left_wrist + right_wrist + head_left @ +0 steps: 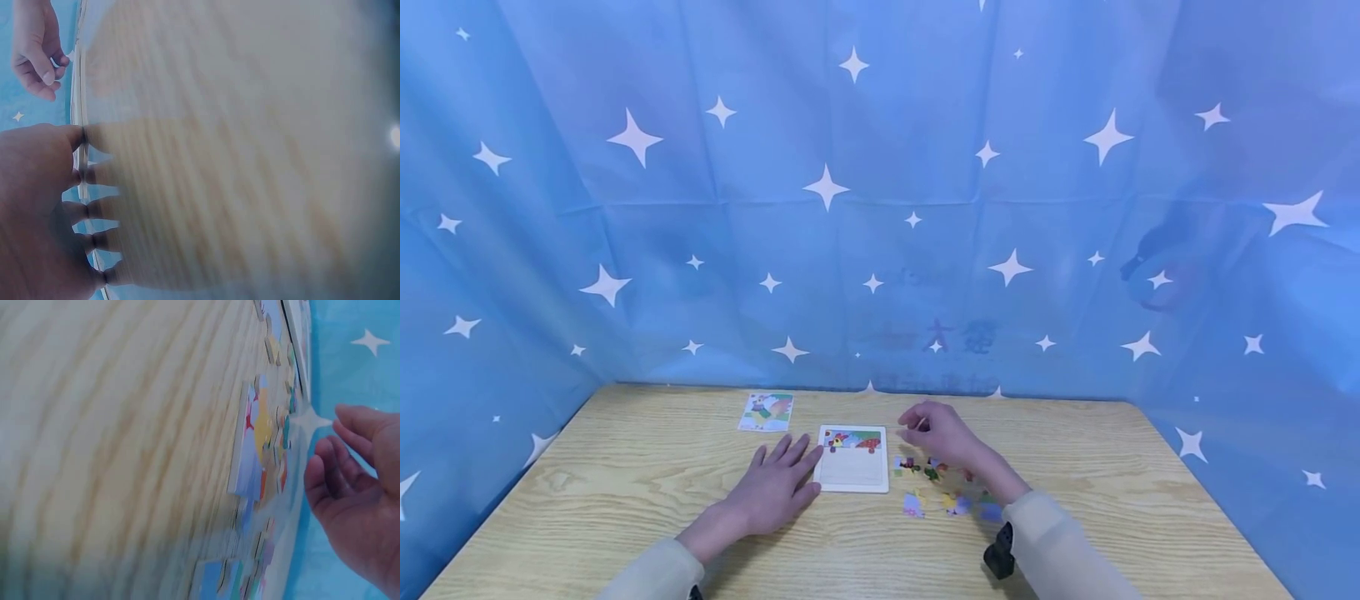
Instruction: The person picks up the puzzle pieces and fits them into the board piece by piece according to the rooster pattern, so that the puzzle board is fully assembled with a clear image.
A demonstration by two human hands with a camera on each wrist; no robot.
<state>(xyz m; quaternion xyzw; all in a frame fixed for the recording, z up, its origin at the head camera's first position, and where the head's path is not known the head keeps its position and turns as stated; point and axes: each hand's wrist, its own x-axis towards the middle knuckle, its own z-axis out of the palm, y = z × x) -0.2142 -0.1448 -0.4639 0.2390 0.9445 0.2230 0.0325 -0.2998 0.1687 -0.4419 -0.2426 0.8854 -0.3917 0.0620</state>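
A white puzzle tray [852,470] lies mid-table, with a colourful strip of assembled picture along its top and a bare white lower part. My left hand [777,492] rests flat on the table with fingers spread, its fingertips at the tray's left edge. Off the tray's upper right corner, my right hand [946,433] hovers above the table with fingers loosely bent. No piece shows between its thumb and fingers in the right wrist view. Below that hand are loose jigsaw pieces [913,504], several in two rough rows; the right forearm hides some of them.
A square picture card [767,412] lies at the back, left of the tray. The wooden table [625,500] ends at a blue curtain [880,250] with white stars. In the right wrist view, jigsaw pieces [245,450] stand out along the tabletop.
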